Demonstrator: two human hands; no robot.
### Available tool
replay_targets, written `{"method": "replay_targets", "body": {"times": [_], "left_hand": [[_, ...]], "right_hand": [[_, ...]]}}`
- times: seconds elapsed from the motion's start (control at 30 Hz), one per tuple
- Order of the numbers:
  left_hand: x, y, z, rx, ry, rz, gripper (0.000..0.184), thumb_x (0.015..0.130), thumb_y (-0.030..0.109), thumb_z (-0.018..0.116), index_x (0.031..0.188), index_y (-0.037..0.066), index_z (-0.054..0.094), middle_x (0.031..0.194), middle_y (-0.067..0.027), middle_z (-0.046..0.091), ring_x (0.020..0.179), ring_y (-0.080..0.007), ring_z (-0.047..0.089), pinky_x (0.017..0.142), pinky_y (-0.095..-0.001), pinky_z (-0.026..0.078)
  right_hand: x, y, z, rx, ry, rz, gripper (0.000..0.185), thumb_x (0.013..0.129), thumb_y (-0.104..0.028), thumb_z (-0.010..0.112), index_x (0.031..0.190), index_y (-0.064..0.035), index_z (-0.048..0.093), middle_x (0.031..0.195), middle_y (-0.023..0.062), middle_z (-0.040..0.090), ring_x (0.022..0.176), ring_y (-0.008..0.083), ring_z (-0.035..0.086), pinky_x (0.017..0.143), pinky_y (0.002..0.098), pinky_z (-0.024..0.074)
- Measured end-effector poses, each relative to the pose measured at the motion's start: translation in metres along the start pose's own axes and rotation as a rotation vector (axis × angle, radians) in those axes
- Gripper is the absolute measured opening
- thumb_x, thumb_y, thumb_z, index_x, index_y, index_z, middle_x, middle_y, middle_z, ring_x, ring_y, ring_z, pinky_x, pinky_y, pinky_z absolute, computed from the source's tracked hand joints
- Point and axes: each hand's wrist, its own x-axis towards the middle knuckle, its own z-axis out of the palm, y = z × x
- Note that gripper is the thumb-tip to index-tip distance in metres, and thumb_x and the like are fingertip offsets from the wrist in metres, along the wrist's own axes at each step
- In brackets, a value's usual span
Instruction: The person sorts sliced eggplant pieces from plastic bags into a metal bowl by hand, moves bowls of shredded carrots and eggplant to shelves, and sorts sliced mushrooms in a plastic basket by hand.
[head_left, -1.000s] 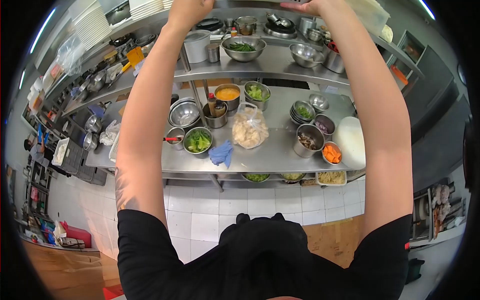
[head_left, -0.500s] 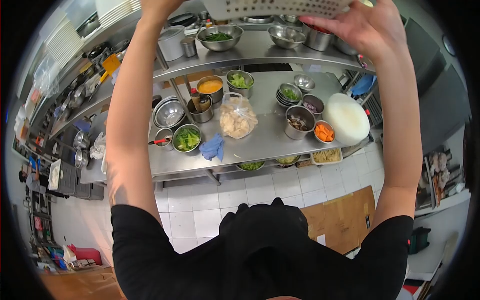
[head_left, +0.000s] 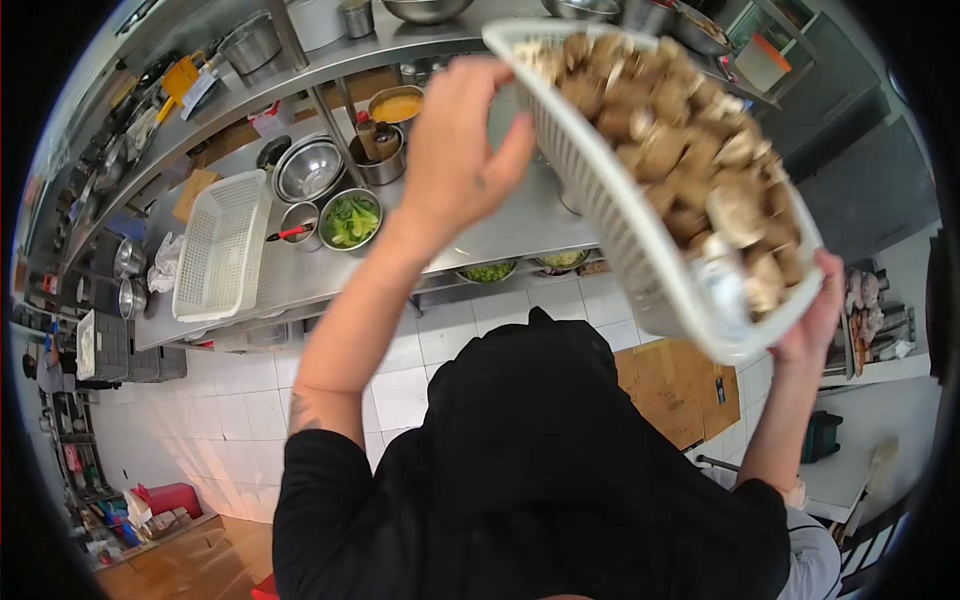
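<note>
A white perforated basket [head_left: 600, 190] full of brown mushrooms [head_left: 665, 150] is in the air above the steel counter, slanting down towards the lower right. My left hand [head_left: 455, 150] is at its upper left end, fingertips at the rim and thumb apart; the fingers' exact hold is partly hidden. At the lower right end my right hand [head_left: 815, 310] grips the rim. Something clear, like plastic, lies on the mushrooms near that end. Left of my left hand, a bowl of green leaves [head_left: 351, 219] sits on the counter beside a small pot with a red-handled tool [head_left: 290, 233].
An empty white basket [head_left: 222, 245] rests at the counter's left. Nested steel bowls [head_left: 309, 172], a pot of bottles [head_left: 380, 155] and an orange-filled pot [head_left: 396, 106] stand behind. A steel shelf [head_left: 400, 50] spans above. Another person's light sleeve [head_left: 812, 555] shows at lower right.
The basket has come down from the shelf height towards me and tilted, showing the mushrooms. Both hands have lowered with it. The view has shifted left, and the basket now covers the counter's right side.
</note>
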Motion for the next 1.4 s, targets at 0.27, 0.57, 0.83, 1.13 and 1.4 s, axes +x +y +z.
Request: {"method": "replay_targets", "body": {"times": [0.27, 0.57, 0.83, 1.13, 1.4], "left_hand": [[-0.164, -0.077, 0.141, -1.204, 0.126, -1.157, 0.042, 0.091, 0.012, 0.054, 0.13, -0.003, 0.06, 0.136, -0.0154, 0.059, 0.118, -0.0269, 0.058, 0.103, -0.0424, 0.044], [-0.174, -0.274, 0.203, 0.461, -0.609, -0.356, 0.039, 0.101, 0.034, 0.05, 0.137, 0.037, 0.063, 0.155, -0.0006, 0.047, 0.15, -0.0349, 0.031, 0.107, -0.0764, 0.03], [-0.179, -0.287, 0.188, 0.538, -0.709, -0.46, 0.034, 0.097, 0.039, 0.054, 0.129, 0.037, 0.066, 0.155, 0.0066, 0.043, 0.152, -0.0255, 0.026, 0.102, -0.0825, 0.03], [-0.184, -0.296, 0.149, 0.498, -0.674, -0.384, 0.035, 0.098, 0.031, 0.055, 0.131, 0.026, 0.066, 0.154, 0.0006, 0.046, 0.148, -0.0317, 0.034, 0.107, -0.0752, 0.032], [-0.276, -0.153, 0.182, -0.292, -0.119, -1.1, 0.056, 0.103, 0.024, 0.059, 0.151, 0.0, 0.042, 0.151, -0.0201, 0.05, 0.138, -0.0298, 0.049, 0.114, -0.0378, 0.037]], "right_hand": [[0.045, 0.193, -0.147, 0.098, 0.313, 0.067, 0.064, 0.082, -0.023, 0.058, 0.142, -0.0007, 0.047, 0.133, 0.0151, 0.061, 0.119, 0.0313, 0.061, 0.101, 0.0472, 0.0513], [0.042, 0.322, -0.204, 0.216, 0.328, 0.231, 0.063, 0.082, -0.019, 0.059, 0.141, -0.0029, 0.048, 0.129, 0.0129, 0.062, 0.116, 0.0299, 0.062, 0.099, 0.0436, 0.0493], [0.051, 0.371, -0.213, 0.245, 0.325, 0.345, 0.062, 0.083, -0.018, 0.059, 0.142, -0.0032, 0.049, 0.139, 0.0132, 0.058, 0.131, 0.032, 0.053, 0.111, 0.0487, 0.04], [0.114, 0.397, -0.188, 0.483, 0.292, 0.372, 0.065, 0.078, -0.016, 0.052, 0.14, 0.0035, 0.046, 0.139, 0.0193, 0.056, 0.131, 0.0359, 0.053, 0.113, 0.051, 0.0398], [0.168, 0.391, -0.234, 0.253, 0.179, 0.558, 0.056, 0.09, -0.027, 0.058, 0.138, 0.0004, 0.048, 0.139, 0.0177, 0.055, 0.131, 0.0323, 0.053, 0.11, 0.0483, 0.041]]}}
